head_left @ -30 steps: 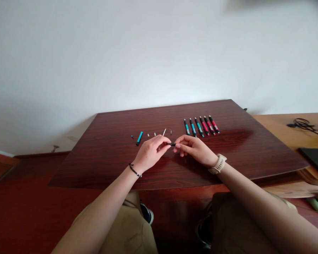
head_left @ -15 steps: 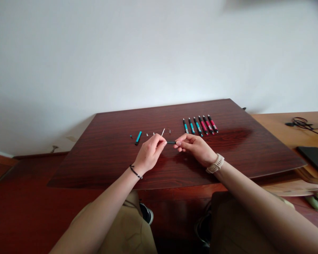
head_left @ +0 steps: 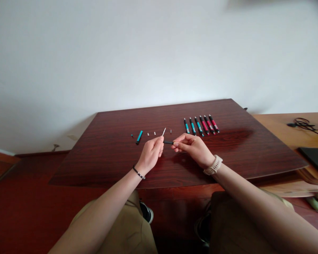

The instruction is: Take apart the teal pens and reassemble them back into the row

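Note:
A short black tube, seemingly a pen's grip section (head_left: 168, 142), lies level between my two hands. My right hand (head_left: 192, 146) pinches its right end between thumb and fingertips. At its left end are the closed fingers of my left hand (head_left: 151, 151), partly covering it. Just beyond the left fingertips is a thin white ink refill (head_left: 164, 131), its lower end hidden. Around it lie a turquoise pen barrel (head_left: 139, 137), a small turquoise piece (head_left: 132, 135), two small pale parts (head_left: 148, 134) and a tiny spring-like part (head_left: 171, 131).
Several turquoise and pink pens (head_left: 201, 125) lie in a row right of centre on the dark wooden table (head_left: 108, 173). A lighter side table (head_left: 275, 121) at the right holds a black cable (head_left: 303, 123) and a flat black object (head_left: 314, 157). A white wall stands behind.
The left fingers have shifted slightly and curled more, so more of the black tube shows. My right hand has moved a little left. The parts on the table look unmoved.

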Available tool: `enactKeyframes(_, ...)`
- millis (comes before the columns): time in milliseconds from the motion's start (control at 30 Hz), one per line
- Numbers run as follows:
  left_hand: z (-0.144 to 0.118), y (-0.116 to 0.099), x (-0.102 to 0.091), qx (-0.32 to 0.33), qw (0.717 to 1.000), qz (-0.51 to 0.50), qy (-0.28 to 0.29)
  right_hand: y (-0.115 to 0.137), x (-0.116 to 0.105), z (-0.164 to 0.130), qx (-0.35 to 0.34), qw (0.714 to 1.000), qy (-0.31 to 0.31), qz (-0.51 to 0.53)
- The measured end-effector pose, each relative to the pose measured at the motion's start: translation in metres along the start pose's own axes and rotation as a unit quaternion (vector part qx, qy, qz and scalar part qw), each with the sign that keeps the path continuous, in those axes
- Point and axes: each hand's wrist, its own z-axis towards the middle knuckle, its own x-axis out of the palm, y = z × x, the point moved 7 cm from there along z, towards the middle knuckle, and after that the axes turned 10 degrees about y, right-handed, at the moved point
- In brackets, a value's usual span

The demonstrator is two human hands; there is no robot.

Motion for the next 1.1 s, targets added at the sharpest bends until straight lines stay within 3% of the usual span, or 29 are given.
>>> enactKeyframes(133,0.002,-0.004,0.001,0.023,0.999,0.012,0.032,-0.001,-0.002,0.001,0.009,1.000,-0.007,0.000)
enactKeyframes(333,0.001,0.002,-0.010,-0.006,0.995,0.091,-0.042,0.000,0.004,0.003,0.001,1.000,0.007,-0.001)
enactKeyframes(500,0.002,-0.008,-0.003,0.037,0.996,0.074,0.028,-0.001,0.004,0.006,-0.004,1.000,0.010,0.008)
enactKeyframes(567,0.002,-0.013,-0.005,0.049,0.993,0.102,0.021,-0.001,0.004,0.006,-0.006,1.000,0.013,0.012)
enactKeyframes(767,0.003,-0.003,-0.018,-0.025,0.992,0.118,-0.033,0.000,0.011,0.007,-0.019,0.999,0.038,0.012)
enactKeyframes(900,0.002,0.003,-0.043,-0.036,0.994,0.019,-0.103,0.000,0.005,0.007,-0.019,0.999,0.024,-0.019)
enactKeyframes(1000,0.001,0.009,-0.077,0.007,0.983,-0.069,-0.168,0.002,-0.003,0.007,-0.013,0.998,0.017,-0.051)
enactKeyframes(1100,-0.004,0.020,-0.118,0.028,0.970,-0.088,-0.223,0.009,-0.015,0.007,-0.022,0.993,-0.004,-0.112)
